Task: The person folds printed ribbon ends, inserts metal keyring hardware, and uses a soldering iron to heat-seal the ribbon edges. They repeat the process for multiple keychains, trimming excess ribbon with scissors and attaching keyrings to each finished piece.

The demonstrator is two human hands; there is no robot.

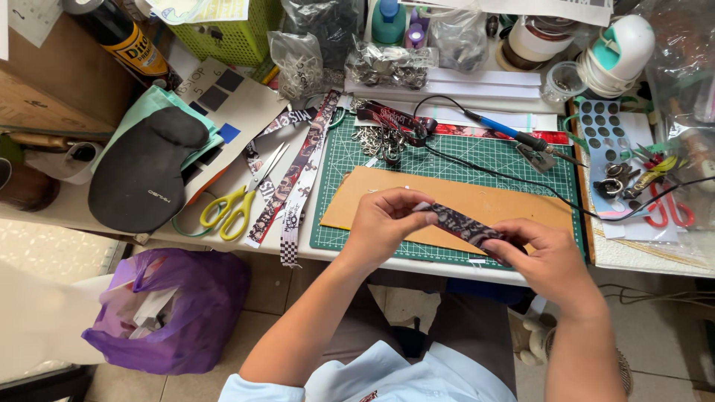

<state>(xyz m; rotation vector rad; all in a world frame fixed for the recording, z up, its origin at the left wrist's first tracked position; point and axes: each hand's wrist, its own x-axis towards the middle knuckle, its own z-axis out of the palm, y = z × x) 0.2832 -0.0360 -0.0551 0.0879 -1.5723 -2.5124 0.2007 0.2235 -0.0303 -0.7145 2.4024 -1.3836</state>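
Both hands, left hand (383, 221) and right hand (547, 257), pinch a printed lanyard strip (463, 223) taut between their grips, above the brown card (484, 205) and green cutting mat (447, 160).

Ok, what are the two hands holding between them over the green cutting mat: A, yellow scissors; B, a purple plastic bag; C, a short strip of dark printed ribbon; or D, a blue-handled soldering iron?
C: the left hand and right hand each pinch one end of the dark printed ribbon strip.
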